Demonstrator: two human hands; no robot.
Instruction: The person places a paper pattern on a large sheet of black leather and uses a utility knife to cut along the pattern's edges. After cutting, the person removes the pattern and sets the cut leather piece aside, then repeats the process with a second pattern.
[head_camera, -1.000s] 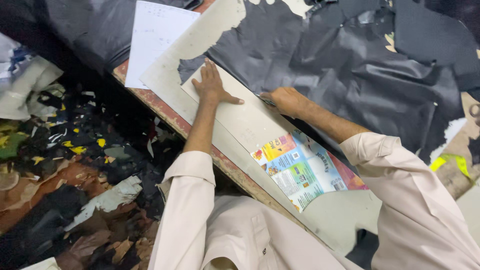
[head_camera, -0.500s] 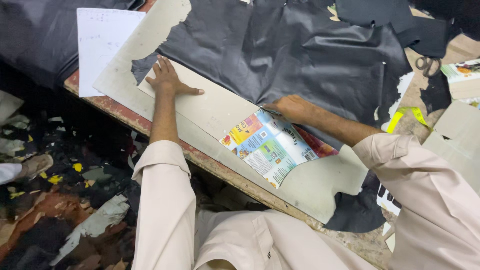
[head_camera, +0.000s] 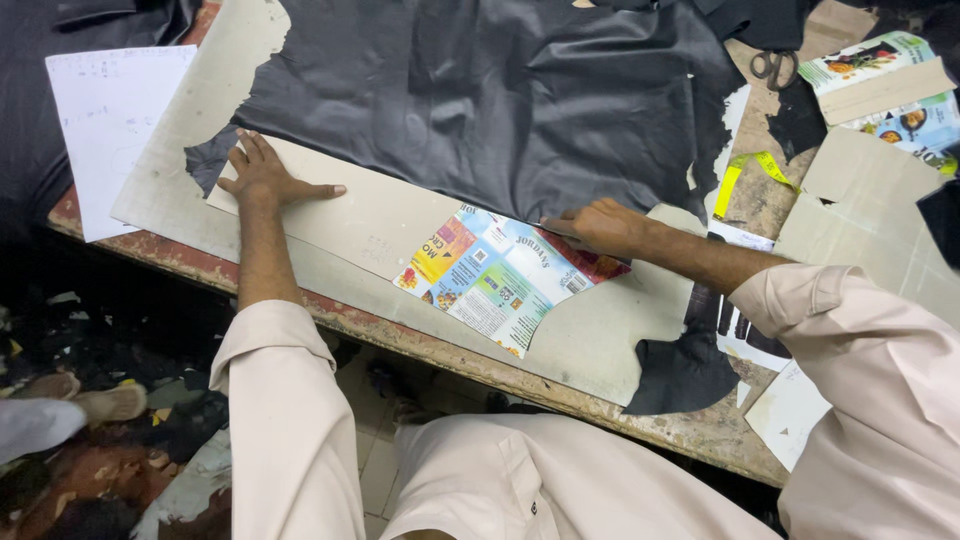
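Note:
My left hand (head_camera: 265, 175) lies flat, fingers spread, on the left end of a long cardboard pattern (head_camera: 360, 215) whose right part is colourfully printed. The pattern rests on a pale board (head_camera: 600, 340) along the near edge of a large black leather sheet (head_camera: 500, 100). My right hand (head_camera: 600, 226) is closed around a thin tool, mostly hidden, pressed at the pattern's upper edge where it meets the leather.
A white paper sheet (head_camera: 105, 130) lies at the table's left end. Scissors (head_camera: 775, 68), a yellow measuring tape (head_camera: 745, 172) and cardboard pieces (head_camera: 870, 200) sit at the right. The worn table edge (head_camera: 420, 345) runs near me. Scraps litter the floor (head_camera: 90, 470).
The view has swung left, so the table sits more to the right in frame. My right hand has slid along the pattern's upper edge. My left hand stays pressed flat on the pattern.

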